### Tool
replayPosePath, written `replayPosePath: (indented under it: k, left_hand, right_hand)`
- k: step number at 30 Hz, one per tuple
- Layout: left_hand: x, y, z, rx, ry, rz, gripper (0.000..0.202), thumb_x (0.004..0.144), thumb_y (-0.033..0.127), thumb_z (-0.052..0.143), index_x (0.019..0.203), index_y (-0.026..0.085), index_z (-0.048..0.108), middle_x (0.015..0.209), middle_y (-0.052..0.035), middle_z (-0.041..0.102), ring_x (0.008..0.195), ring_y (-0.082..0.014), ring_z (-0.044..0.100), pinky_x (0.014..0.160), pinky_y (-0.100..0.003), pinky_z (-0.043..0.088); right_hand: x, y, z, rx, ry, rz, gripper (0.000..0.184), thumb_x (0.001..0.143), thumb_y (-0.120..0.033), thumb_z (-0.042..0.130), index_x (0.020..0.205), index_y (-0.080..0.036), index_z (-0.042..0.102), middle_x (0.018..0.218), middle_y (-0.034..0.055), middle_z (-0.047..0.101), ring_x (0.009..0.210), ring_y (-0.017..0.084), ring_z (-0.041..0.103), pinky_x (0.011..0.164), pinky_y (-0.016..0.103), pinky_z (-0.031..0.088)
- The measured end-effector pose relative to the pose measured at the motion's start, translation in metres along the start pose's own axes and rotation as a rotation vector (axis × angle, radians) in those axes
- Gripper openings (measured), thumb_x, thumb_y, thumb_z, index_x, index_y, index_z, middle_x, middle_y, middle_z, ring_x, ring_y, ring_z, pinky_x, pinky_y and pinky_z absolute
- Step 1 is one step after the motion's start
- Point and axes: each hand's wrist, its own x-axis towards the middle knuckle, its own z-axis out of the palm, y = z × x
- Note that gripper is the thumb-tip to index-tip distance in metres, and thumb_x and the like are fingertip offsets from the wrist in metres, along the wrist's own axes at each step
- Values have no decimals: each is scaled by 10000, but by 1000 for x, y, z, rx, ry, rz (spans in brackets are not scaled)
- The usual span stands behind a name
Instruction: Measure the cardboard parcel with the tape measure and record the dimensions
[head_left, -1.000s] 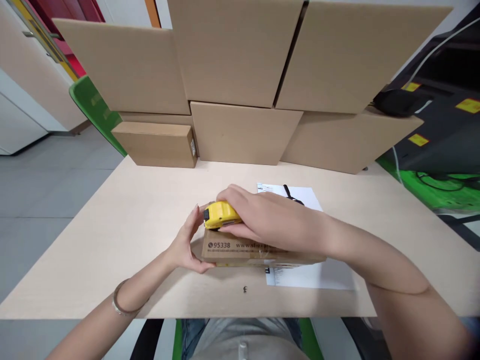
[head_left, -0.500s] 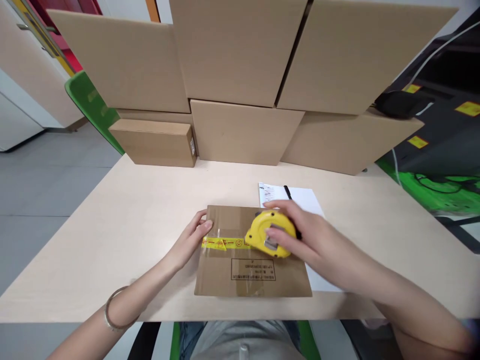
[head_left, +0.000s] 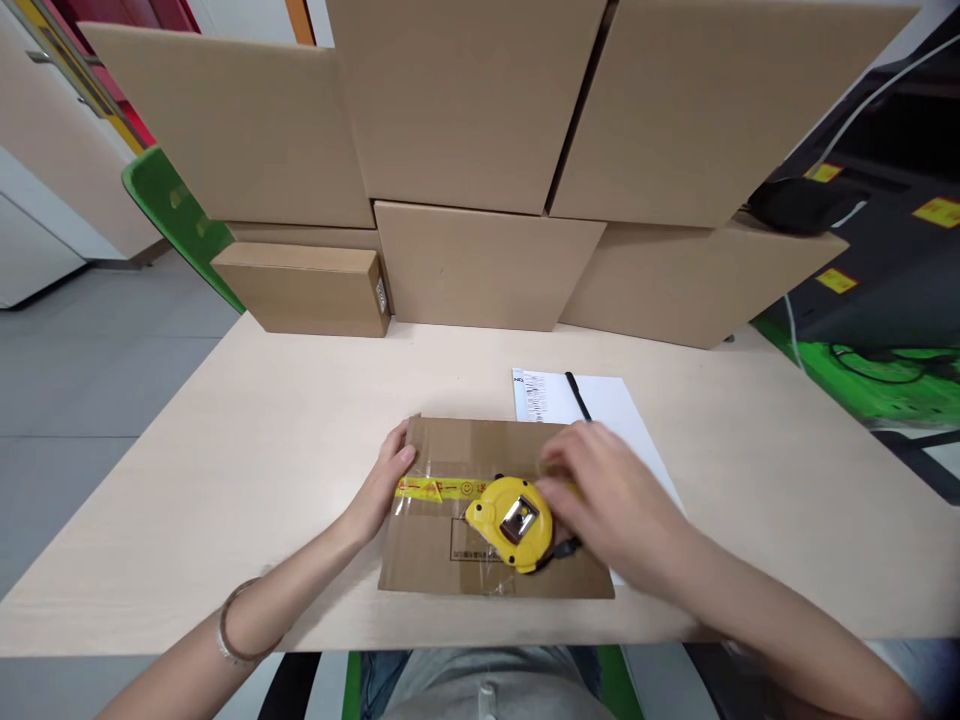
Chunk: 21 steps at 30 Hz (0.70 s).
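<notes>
A flat box (head_left: 450, 448) lies at the near edge of the surface (head_left: 262, 450), and a yellow tape measure (head_left: 511, 522) rests on top of it. The left hand (head_left: 382, 490) is spread loosely, gripping nothing, with its fingers on the box's left edge beside a yellow strip (head_left: 435, 489). The right hand (head_left: 615, 510) is blurred, with curled fingers at the measure's right side; whether it grips it cannot be told.

Glossy yellow plastic tape measure (head_left: 511, 522), matt cardboard box (head_left: 480, 560), seemingly laminate table (head_left: 285, 430)

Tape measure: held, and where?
Right hand seems to grip the tape measure by its right side, blurred; left hand presses the flat box at its left edge.
</notes>
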Motion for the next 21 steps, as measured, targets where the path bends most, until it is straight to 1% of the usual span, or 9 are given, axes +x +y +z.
replayPosePath:
  k: [2,3,4,7,10,12,14,18,21]
  left_hand:
    - [-1,2,1,-69,-32,-1,656,972,636,404,1543,319,338,1644,-52,334,1525,-330,285,1200,-494,352]
    - [-2,4,2,-81,-40,1,723,947,669,430,1567,325,286,1669,-51,287,1542,-341,250,1206,-500,349]
    - [-2,5,2,-87,-52,1,780,926,685,462,1583,327,243,1683,-57,255,1552,-357,224,1212,-513,339]
    - [-2,8,1,-113,-85,-39,837,888,653,563,1586,342,222,1685,-62,250,1544,-396,229,1219,-551,318]
    - [0,10,1,-144,-87,-57,788,873,605,610,1552,336,313,1667,-58,295,1528,-413,263,1208,-559,340]
    - [1,11,0,-154,-94,-60,765,878,586,611,1545,338,332,1662,-52,309,1523,-412,276,1202,-557,353]
    - [0,10,-1,-153,-117,-66,761,893,569,596,1562,357,300,1675,-32,286,1533,-402,258,1218,-558,330]
    - [-4,7,-3,-120,-147,-58,787,913,563,571,1594,399,213,1722,38,139,1580,-378,97,1273,-570,190]
    - [-7,3,-5,-89,-147,-55,786,931,573,540,1605,405,172,1731,62,60,1588,-368,4,1287,-585,67]
  right_hand:
    - [5,29,-3,-61,8,261,417,1049,-475,277,892,-209,557,829,100,675,764,262,639,675,363,446]
    - [8,46,-1,-142,-19,395,438,1055,-471,239,891,-212,552,798,102,677,743,271,644,667,368,431]
    - [12,63,4,-209,-105,494,446,1060,-458,223,902,-212,561,829,116,694,788,286,665,684,373,427]
    - [21,107,31,-224,-198,607,414,1052,-420,318,907,-165,611,877,182,718,872,321,691,722,394,442]
    - [26,133,54,-152,-239,652,358,1023,-436,475,958,-129,646,939,147,713,895,265,681,798,409,491]
    - [29,142,58,-56,-241,648,317,998,-444,556,1001,-143,654,973,77,697,877,207,665,830,406,517]
    - [34,149,54,87,-213,607,310,1004,-455,546,974,-164,646,959,38,678,851,177,648,826,385,525]
    - [53,155,52,420,-86,485,395,1047,-511,343,825,-220,491,791,1,594,711,150,574,709,307,477]
    - [67,154,68,618,-7,431,385,972,-612,421,824,-259,384,630,-74,442,537,127,441,563,286,390]
